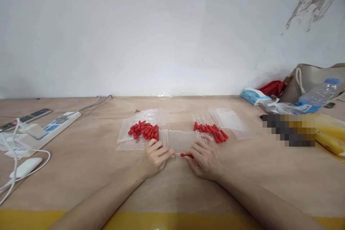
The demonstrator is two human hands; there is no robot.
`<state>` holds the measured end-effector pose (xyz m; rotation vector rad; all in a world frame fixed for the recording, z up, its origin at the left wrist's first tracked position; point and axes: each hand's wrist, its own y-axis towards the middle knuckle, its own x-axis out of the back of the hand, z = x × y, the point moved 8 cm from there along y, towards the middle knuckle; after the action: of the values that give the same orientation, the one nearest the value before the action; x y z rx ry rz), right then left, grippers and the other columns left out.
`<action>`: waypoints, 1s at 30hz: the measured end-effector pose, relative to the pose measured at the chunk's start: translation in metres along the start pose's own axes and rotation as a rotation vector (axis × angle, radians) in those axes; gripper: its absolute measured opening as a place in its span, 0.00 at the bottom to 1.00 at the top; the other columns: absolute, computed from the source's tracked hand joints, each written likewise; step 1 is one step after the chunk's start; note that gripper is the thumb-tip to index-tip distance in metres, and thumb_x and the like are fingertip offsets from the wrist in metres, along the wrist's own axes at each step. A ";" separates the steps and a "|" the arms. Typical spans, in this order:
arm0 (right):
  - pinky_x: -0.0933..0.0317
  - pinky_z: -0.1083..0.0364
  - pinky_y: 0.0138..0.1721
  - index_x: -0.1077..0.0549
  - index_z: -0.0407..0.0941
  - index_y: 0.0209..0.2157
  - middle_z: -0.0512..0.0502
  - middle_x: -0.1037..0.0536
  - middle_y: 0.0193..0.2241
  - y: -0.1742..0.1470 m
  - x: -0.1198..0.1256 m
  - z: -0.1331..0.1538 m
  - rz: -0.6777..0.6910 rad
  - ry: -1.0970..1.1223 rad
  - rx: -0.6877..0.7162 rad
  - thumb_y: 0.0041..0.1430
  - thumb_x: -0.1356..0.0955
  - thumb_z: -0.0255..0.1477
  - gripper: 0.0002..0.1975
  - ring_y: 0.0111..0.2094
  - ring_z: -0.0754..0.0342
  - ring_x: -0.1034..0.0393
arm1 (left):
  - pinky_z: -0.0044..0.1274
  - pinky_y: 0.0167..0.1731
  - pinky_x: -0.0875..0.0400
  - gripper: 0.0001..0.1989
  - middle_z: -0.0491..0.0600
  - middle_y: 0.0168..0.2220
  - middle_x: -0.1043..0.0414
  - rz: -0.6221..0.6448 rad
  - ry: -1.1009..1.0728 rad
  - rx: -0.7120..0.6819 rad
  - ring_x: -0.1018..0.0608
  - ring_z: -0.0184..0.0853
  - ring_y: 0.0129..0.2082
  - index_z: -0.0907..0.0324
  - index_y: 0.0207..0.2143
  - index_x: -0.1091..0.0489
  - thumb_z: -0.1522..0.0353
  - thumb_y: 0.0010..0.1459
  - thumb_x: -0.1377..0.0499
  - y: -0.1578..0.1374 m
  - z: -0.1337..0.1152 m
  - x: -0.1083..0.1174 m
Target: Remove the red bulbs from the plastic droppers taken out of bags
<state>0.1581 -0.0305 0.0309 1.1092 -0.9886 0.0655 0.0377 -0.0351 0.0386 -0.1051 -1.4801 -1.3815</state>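
Observation:
My left hand (156, 156) is closed on a thin clear glass dropper tube (177, 154), most of which my fingers hide. From the other side my right hand (204, 158) pinches a red rubber dropper bulb (184, 155), which meets the end of that tube. Just beyond both hands lies a row of clear glass tubes (176, 139), side by side. Loose red bulbs (142, 129) are heaped past my left hand, on plastic bags. Past my right hand, several droppers (210, 129) lie with red bulbs on their near ends and thin tubes pointing away.
Clear plastic bags (124, 133) lie at left, and more bags (231, 120) at right. A power strip (60, 127) with cables and a remote control (27, 118) are far left. A tissue pack (254, 96) and a plastic bottle (319, 95) stand back right, near the wall (161, 43).

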 end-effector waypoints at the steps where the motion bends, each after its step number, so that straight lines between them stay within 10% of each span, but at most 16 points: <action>1: 0.57 0.47 0.49 0.31 0.45 0.27 0.53 0.31 0.22 0.000 0.000 0.000 -0.002 0.008 -0.009 0.54 0.38 0.27 0.05 0.29 0.58 0.40 | 0.25 0.27 0.46 0.05 0.44 0.21 0.30 0.008 0.002 -0.008 0.37 0.29 0.23 0.59 0.34 0.31 0.71 0.56 0.46 0.001 -0.001 0.000; 16: 0.42 0.57 0.29 0.29 0.45 0.32 0.47 0.28 0.29 -0.008 0.030 -0.100 -0.177 0.240 -0.537 0.54 0.38 0.32 0.09 0.27 0.57 0.36 | 0.23 0.34 0.33 0.20 0.53 0.36 0.37 -0.008 -0.101 0.348 0.31 0.31 0.34 0.62 0.53 0.42 0.76 0.58 0.54 -0.022 0.056 -0.009; 23: 0.41 0.58 0.23 0.29 0.42 0.37 0.47 0.27 0.25 -0.050 0.043 -0.173 -0.241 0.323 -0.990 0.45 0.34 0.36 0.17 0.22 0.58 0.37 | 0.24 0.37 0.31 0.11 0.50 0.34 0.33 -0.115 -0.170 0.317 0.29 0.32 0.36 0.59 0.42 0.36 0.75 0.57 0.51 -0.013 0.055 -0.010; 30: 0.42 0.59 0.22 0.29 0.43 0.27 0.48 0.26 0.22 -0.049 0.046 -0.180 -0.035 0.283 -0.928 0.43 0.32 0.39 0.13 0.21 0.58 0.36 | 0.25 0.38 0.30 0.08 0.51 0.36 0.31 -0.041 -0.222 0.220 0.28 0.31 0.36 0.60 0.37 0.33 0.75 0.57 0.51 -0.009 0.044 -0.017</action>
<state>0.3238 0.0651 0.0120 0.2485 -0.6180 -0.2407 0.0125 0.0047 0.0311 -0.0912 -1.8185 -1.2612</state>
